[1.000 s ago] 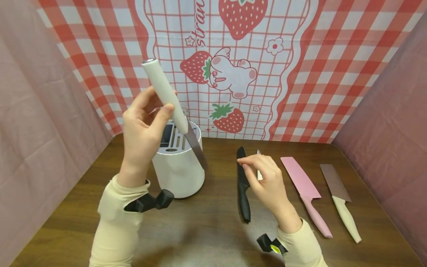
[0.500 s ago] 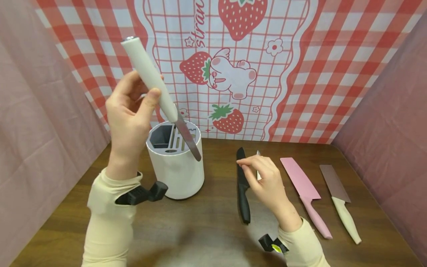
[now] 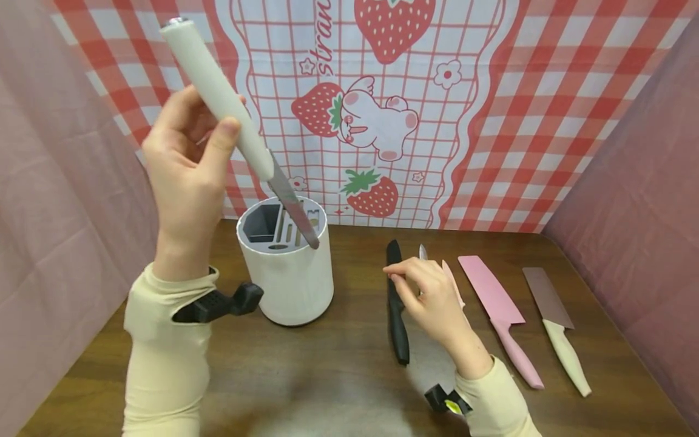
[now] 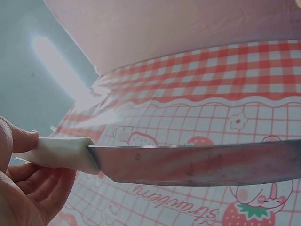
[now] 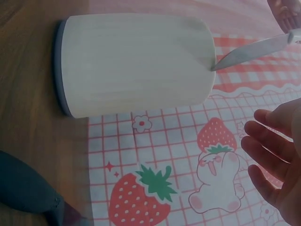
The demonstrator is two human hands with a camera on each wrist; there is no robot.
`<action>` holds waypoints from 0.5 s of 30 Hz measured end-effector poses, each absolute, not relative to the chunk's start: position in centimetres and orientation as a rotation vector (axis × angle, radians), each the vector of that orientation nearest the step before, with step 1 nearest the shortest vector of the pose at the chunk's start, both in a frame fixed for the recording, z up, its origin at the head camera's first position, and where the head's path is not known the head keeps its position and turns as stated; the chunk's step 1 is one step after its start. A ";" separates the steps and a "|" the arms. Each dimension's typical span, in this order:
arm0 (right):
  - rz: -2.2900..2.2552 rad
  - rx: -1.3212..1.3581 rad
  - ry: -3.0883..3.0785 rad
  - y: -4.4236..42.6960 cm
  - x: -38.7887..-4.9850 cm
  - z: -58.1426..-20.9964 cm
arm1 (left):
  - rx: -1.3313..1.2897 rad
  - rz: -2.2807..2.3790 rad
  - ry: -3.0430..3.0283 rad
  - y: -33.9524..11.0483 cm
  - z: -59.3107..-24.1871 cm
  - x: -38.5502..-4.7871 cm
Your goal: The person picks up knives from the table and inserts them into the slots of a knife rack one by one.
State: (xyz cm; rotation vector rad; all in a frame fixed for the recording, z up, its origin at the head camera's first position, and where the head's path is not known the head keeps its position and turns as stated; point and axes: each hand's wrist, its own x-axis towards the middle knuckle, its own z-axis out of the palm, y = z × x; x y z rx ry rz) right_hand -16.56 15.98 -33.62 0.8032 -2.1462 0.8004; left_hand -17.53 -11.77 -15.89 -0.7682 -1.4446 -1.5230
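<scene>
My left hand [image 3: 188, 158] pinches the white handle [image 3: 218, 100] of a knife between thumb and fingers. The knife slants, its steel blade [image 3: 295, 209] pointing down to the right, and the tip overlaps the right rim of a white round knife block [image 3: 295, 285]. Whether the tip touches the rim, I cannot tell. In the left wrist view the blade [image 4: 197, 165] stretches rightward from the handle. My right hand [image 3: 434, 297], its fingers loosely bent and holding nothing, hovers nearest a black knife [image 3: 400, 334]. Its relaxed fingers also appear in the right wrist view.
Right of the black knife lie a small knife [image 3: 423, 252] and a pale pink blade [image 3: 452, 282], both partly hidden by my right hand. Farther right are a pink cleaver [image 3: 494, 294] and a cream-handled cleaver [image 3: 551, 300]. A strawberry-print cloth [image 3: 377, 121] hangs behind the table.
My left hand has moved up and left with the knife. Its blade tip has risen from beside the block's right side to the rim. The right hand has hardly moved.
</scene>
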 end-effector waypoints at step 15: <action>0.738 0.848 -2.184 15.7 -16.8 -34.1 | -0.749 -1.551 -1.354 -12.2 -14.5 -18.2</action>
